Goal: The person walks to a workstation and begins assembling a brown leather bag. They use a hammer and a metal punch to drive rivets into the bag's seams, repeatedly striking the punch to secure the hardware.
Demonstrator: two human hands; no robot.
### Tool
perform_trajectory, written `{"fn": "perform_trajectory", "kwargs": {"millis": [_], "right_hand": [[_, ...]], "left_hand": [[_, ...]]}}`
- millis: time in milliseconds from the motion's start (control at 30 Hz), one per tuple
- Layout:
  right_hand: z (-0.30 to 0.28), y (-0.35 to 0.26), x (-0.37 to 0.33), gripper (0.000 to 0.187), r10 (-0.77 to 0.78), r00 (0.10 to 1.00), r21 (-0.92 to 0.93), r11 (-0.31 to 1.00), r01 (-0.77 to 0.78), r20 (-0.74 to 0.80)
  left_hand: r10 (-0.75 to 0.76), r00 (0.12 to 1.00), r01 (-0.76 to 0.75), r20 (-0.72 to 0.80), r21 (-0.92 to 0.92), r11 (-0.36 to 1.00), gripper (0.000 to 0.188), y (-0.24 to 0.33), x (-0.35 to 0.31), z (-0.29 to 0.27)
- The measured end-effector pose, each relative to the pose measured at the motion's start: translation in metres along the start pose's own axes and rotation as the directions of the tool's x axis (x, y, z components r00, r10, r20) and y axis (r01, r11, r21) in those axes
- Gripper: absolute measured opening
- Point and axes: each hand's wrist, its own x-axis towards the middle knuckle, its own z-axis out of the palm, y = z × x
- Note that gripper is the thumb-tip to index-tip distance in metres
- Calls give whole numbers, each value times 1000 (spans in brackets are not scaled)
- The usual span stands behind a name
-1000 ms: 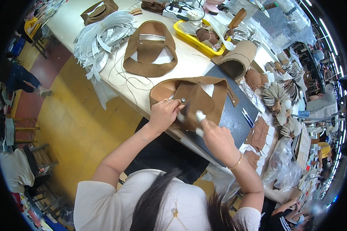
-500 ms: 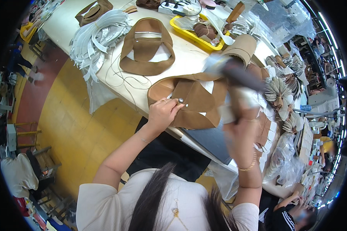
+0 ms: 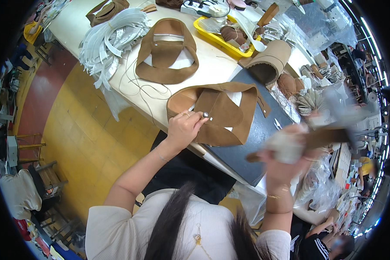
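A brown suede-like shoe or bag piece [image 3: 236, 117] with cut-out openings lies on a dark mat [image 3: 264, 143] at the table's near edge. My left hand [image 3: 184, 130] is closed around a small metal punch [image 3: 205, 114], whose round top shows above the fingers; its lower end is hidden. A little white spot lies beside it on the piece. Off to the right, my right hand [image 3: 286, 158] is raised and closed around a hammer [image 3: 327, 138], smeared by motion, with a pale wrapping on its handle. A similar brown piece [image 3: 165, 52] rests farther back on the table.
White strips [image 3: 110, 41] are bunched at the back left, with loose cord beside them. A yellow tray [image 3: 223, 41] and a rolled tan sheet [image 3: 271, 60] stand behind the mat. Bundled parts and plastic bags [image 3: 320, 177] crowd the right.
My right hand has swung the hammer rightward, away from the brown piece. The rolled sheet and mat are now uncovered. My left hand has kept its place with the punch.
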Motion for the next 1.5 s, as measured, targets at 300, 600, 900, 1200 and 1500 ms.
{"fn": "perform_trajectory", "kwargs": {"millis": [300,600,900,1200,1500], "right_hand": [[-20,-2,1,27,-5,999,-373,927,23,50],[31,59,-18,39,313,851,-539,841,-41,422],[34,69,-56,46,440,860,-595,774,-217,258],[57,97,-75,28,436,847,-663,736,-139,306],[57,102,-77,26,425,854,-622,766,-163,299]], "left_hand": [[6,1000,-6,1,-42,999,15,-1,-2,0],[74,997,-76,34,57,995,15,1,-4,-3],[-74,997,74,2,-4,997,16,-4,-3,3],[-389,921,384,38,-268,884,24,-7,2,2],[-476,879,346,-26,-652,674,23,4,43,-73]]}}
